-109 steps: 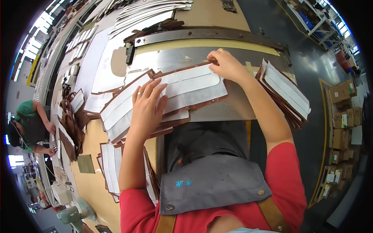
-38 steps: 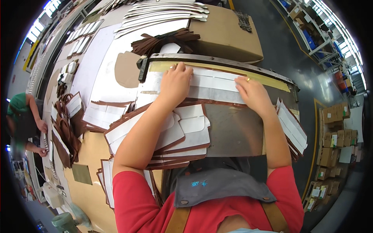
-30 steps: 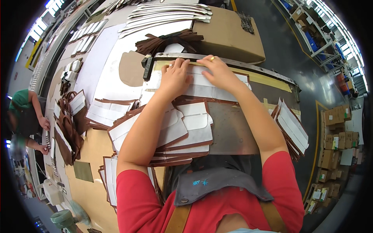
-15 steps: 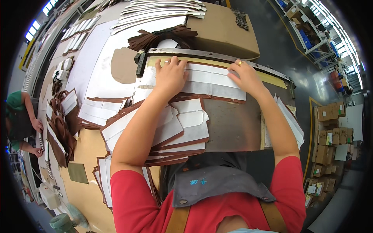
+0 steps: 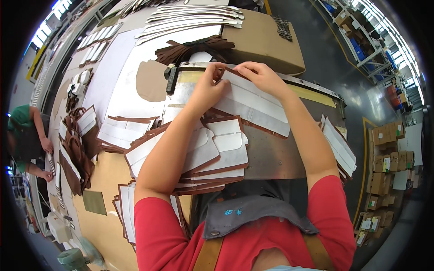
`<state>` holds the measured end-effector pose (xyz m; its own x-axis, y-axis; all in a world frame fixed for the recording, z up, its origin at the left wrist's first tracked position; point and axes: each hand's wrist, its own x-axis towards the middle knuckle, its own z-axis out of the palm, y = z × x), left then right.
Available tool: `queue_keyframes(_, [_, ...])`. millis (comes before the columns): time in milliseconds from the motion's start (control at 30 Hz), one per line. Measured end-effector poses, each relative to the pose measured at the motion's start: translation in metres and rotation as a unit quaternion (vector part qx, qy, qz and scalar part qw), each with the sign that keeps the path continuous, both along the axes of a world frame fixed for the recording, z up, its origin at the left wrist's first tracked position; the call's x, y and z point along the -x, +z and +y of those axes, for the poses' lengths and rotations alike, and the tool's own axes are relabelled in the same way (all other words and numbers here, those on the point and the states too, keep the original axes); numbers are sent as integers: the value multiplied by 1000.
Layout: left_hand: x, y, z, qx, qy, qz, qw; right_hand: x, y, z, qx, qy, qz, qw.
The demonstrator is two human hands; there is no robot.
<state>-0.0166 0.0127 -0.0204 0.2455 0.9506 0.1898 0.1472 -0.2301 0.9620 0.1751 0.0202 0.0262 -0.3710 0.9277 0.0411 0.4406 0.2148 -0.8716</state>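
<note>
Both hands up at the far end of a long white panel with a brown border (image 5: 255, 106), lying slantwise on the grey metal plate (image 5: 275, 156) of the table. Left hand (image 5: 208, 88) pinching the panel's top corner, fingers closed on its edge; right hand (image 5: 260, 77) just beside it, fingertips pressed down on the same end, the two hands almost touching. Panel running from that corner down and to the right, over the plate.

Nearer the body, a fanned stack of similar white-and-brown pieces (image 5: 212, 151) under the left forearm. Another stack of white pieces (image 5: 339, 147) at the plate's right edge. Beyond the hands, a bundle of dark brown strips (image 5: 194, 47) and a brown cardboard box (image 5: 262, 38). Off to the left, brown bag parts (image 5: 77, 144) heaped on the table, and another person in a green top (image 5: 22, 119) at the far left rim.
</note>
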Motion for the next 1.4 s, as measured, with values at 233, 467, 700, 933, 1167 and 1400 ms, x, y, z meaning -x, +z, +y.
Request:
queue_keyframes(233, [-3, 15, -9, 38, -32, -100, 994, 16, 3, -7, -96, -63, 12, 993])
queue_keyframes(467, [-3, 18, -9, 93, -30, -193, 976, -14, -4, -21, -130, -69, -34, 989])
queue_keyframes(700, [-5, 26, -10, -12, -26, -104, 994, -27, 15, -31, -105, -29, -97, 989])
queue_keyframes(933, [-3, 36, -12, -404, 195, 157, 880, -61, 28, -33, -71, -258, 298, 916])
queue_keyframes(1167, [-13, 5, -40, -284, 28, 445, 849, -50, -6, -107, 317, -75, 171, 930])
queue_keyframes(1400, [-4, 23, -34, -173, -48, 487, 855, -65, -14, -80, -154, -165, -191, 955])
